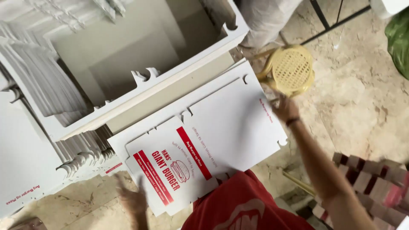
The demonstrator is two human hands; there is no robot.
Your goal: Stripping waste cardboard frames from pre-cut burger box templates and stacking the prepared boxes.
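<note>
Stone floor [362, 106], flat box blanks [221, 127] stacked. Left hand [134, 198] blurred, fingers spread loose beside printed blank [170, 170]. Right hand [284, 108] at yellow stool [292, 68]; grip unclear.

Single head-worn view, looking steeply down, close over flat cardboard sheets [221, 127] mid-frame, floor [362, 106] at right.

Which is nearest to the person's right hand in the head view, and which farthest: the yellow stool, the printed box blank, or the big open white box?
From the right hand:
1. Yellow stool, just above it, seemingly touching.
2. Printed box blank, lower left, on the lap.
3. Open white box, upper left.
</note>
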